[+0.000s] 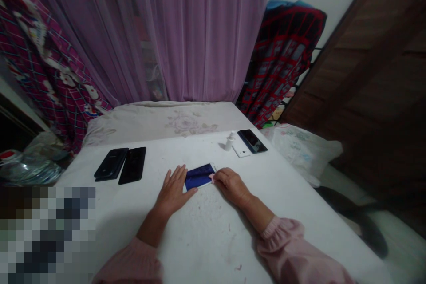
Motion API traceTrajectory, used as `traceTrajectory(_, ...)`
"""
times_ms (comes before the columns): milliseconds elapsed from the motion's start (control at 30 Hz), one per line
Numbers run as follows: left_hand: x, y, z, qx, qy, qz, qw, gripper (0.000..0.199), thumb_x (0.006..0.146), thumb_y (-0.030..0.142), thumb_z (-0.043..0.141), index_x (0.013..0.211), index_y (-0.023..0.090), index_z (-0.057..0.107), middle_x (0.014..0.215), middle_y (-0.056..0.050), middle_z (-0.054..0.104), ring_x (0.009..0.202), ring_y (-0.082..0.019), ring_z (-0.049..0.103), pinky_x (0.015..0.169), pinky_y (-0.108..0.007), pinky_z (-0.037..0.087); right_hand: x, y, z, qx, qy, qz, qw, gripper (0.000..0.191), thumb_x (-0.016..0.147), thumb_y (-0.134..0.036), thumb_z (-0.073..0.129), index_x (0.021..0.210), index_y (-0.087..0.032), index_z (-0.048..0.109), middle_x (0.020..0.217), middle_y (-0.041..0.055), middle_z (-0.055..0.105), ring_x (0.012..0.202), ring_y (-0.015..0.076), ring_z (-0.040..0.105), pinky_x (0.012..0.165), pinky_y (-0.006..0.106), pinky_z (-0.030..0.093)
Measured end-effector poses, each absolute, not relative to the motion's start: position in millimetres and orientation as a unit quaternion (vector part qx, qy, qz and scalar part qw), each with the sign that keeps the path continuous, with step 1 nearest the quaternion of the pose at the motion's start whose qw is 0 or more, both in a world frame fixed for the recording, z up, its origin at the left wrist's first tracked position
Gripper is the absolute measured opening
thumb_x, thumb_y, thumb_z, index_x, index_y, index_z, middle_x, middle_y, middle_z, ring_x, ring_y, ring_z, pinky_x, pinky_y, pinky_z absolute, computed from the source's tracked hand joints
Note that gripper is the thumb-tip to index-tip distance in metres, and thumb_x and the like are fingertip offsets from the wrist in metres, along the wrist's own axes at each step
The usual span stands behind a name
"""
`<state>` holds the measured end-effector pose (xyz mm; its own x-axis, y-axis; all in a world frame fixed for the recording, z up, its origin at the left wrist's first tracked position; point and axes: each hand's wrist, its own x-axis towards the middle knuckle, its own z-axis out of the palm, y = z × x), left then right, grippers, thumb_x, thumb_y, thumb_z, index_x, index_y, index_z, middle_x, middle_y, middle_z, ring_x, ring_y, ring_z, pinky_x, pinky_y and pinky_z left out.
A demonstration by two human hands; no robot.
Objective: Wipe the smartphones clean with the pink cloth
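A white smartphone [199, 177] with a dark blue screen lies flat on the white table, slightly tilted to my view. My left hand [173, 191] rests at its left end, fingers stretched out and thumb along the near edge. At the other end, my right hand [229, 185] has its fingers pinched on a small pink cloth [212, 178], which touches the right end of the phone. Most of the cloth is hidden under the fingers.
Dark phones [132, 165] lie at the left of the table [199, 239]. A small white bottle [229, 141], a white phone [241, 151] and a dark phone [253, 141] are at the back right. Beyond the right edge hangs a plastic bag [299, 151]. Purple curtains [199, 31] close off the back.
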<state>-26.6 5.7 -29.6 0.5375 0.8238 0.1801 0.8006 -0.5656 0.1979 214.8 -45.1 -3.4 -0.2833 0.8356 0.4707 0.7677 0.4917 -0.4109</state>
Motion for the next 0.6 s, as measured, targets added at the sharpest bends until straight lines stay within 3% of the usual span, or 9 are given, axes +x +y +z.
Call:
traceTrajectory(233,-29,8,-31,0.879,0.456,0.133,0.036,0.070,0.088,0.061,0.041,0.140,0.014,0.041,0.147,-0.015,0.042,0.139,-0.029,0.034,0.115,-0.049,0.022,175,-45,-11,-0.495,-0.791,0.042,0.356,0.010,0.090,-0.019,0.058,0.091,-0.020,0.067,0.091,0.0057,0.067,0.085,0.0159,0.060,0.078,0.026,0.049)
traceTrajectory(600,-28,9,-29,0.872,0.476,0.099,0.052,0.078,0.087,0.064,0.038,0.143,0.009,0.037,0.150,-0.014,0.037,0.142,-0.029,0.028,0.116,-0.048,0.018,175,-54,-14,-0.515,-0.772,0.006,0.371,0.015,0.090,-0.021,0.056,0.091,-0.022,0.072,0.089,0.0061,0.069,0.084,0.0183,0.059,0.076,0.030,0.048)
